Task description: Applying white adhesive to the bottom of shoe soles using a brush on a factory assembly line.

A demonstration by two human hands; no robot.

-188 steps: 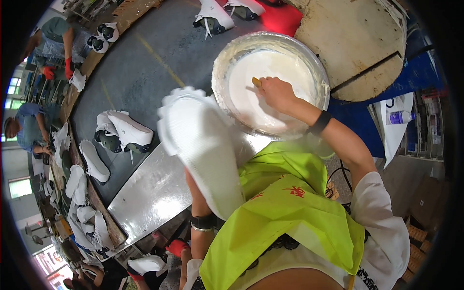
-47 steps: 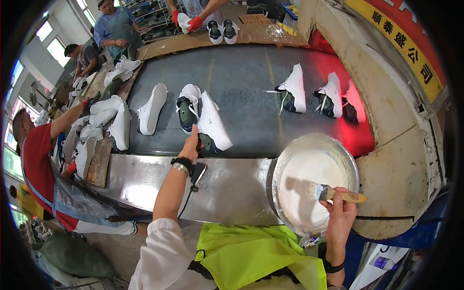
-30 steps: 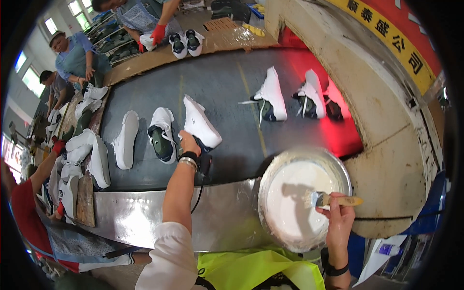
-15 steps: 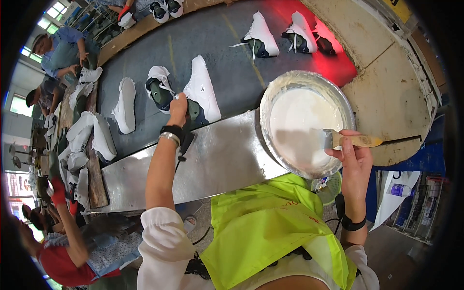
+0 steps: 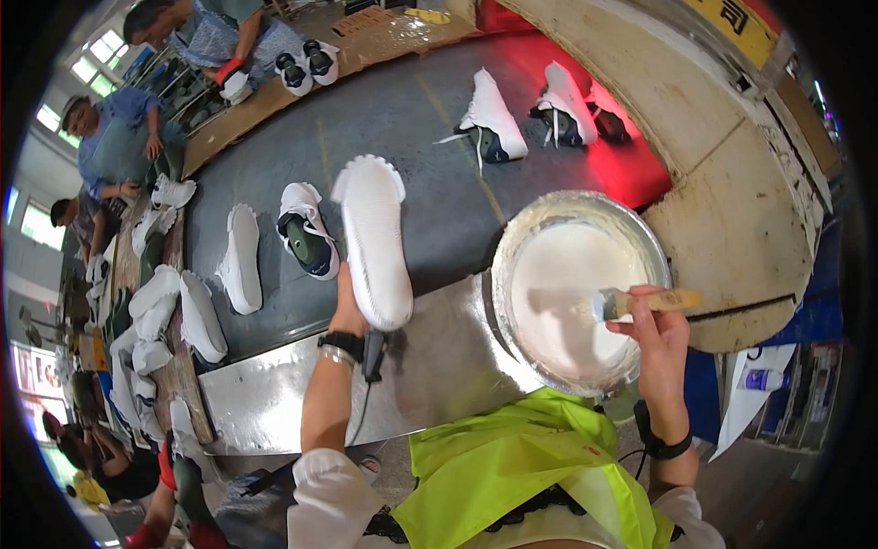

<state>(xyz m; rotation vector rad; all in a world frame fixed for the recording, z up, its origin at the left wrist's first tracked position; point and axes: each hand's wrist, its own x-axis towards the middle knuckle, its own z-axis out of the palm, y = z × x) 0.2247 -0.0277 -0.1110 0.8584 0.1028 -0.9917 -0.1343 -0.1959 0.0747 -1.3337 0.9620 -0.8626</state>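
My left hand (image 5: 347, 306) is closed on a white sneaker (image 5: 375, 242), gripping it from behind and below. The shoe is raised over the near edge of the belt, its ribbed sole facing me and its scalloped end pointing away; its upper is hidden. In my right hand (image 5: 663, 339) is a flat paintbrush (image 5: 654, 302) with a wooden handle, its pale bristles pointing left. The brush hangs over a metal basin (image 5: 660, 261) of milky white liquid. Just left of the held shoe, a white sneaker with dark green lining (image 5: 306, 231) stands on the belt.
The dark conveyor belt (image 5: 402, 119) carries white sneakers (image 5: 489, 119) toward a red-lit opening. A white sole-shaped piece (image 5: 241, 261) lies at left. More white pieces (image 5: 151, 320) crowd a wooden ledge. A metal shelf (image 5: 274, 403) borders the belt. Co-workers sit along the far and left sides.
My left hand has lifted the sneaker off the belt and turned its sole toward me. The brush stays over the basin in my right hand. The whole view has shifted slightly.
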